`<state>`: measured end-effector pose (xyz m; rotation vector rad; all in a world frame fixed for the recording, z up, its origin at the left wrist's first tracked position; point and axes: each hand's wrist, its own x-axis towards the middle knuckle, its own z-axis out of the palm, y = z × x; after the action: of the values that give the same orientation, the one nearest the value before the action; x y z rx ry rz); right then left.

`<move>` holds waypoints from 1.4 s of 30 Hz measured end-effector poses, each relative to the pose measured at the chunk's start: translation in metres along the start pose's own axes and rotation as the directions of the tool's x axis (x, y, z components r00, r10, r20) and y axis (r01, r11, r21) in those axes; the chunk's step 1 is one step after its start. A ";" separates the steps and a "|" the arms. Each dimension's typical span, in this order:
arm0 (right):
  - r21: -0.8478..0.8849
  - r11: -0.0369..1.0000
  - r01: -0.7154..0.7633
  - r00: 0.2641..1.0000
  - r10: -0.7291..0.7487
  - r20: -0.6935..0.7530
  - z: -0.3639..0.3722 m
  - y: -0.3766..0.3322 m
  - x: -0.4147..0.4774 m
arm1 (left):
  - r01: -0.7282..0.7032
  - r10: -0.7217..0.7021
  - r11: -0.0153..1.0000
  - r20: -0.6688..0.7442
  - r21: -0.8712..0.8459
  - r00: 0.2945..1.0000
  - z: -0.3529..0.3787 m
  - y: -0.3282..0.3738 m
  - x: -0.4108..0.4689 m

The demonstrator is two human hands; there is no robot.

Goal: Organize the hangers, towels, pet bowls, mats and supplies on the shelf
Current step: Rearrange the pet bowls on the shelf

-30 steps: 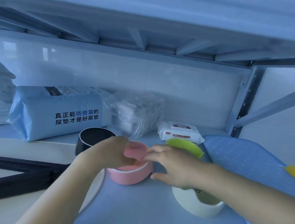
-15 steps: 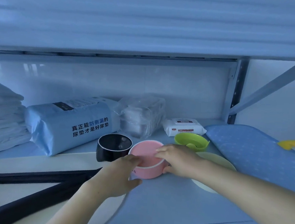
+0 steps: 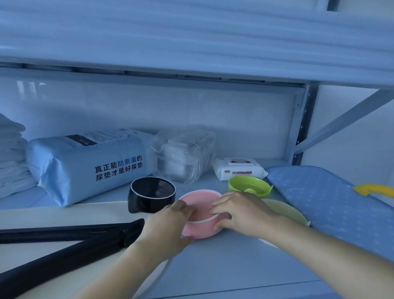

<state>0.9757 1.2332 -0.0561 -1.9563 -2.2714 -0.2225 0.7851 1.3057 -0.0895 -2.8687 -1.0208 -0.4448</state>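
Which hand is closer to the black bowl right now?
Left. The left hand grips the pink bowl on its left side, just beside the black bowl; the right hand grips the pink bowl's right side, farther off.

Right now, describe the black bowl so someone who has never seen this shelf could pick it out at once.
On the shelf, find the big blue pack with printed writing. Right in front of it stands the black bowl, just left of the pink bowl that the left hand and right hand hold. It is the only dark bowl, with a thin white rim line.
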 end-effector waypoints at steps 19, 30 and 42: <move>0.511 0.858 -0.058 0.986 0.128 -0.104 -0.021 0.052 0.014 | -0.059 -0.030 0.946 -0.267 -0.318 0.963 -0.044 0.008 0.044; 0.165 0.978 0.131 0.991 -0.124 -0.051 -0.033 0.087 -0.006 | -0.058 -0.013 0.952 -0.228 -0.302 0.974 -0.035 0.021 0.100; -0.184 0.881 0.436 0.868 -0.466 -0.174 -0.027 0.114 0.010 | -0.085 -0.007 0.937 -0.259 -0.340 0.966 -0.006 0.029 0.125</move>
<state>1.0876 1.2541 -0.0246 -1.3318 -2.5856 -0.6238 0.8946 1.3582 -0.0464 -3.0057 -0.9156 -1.0639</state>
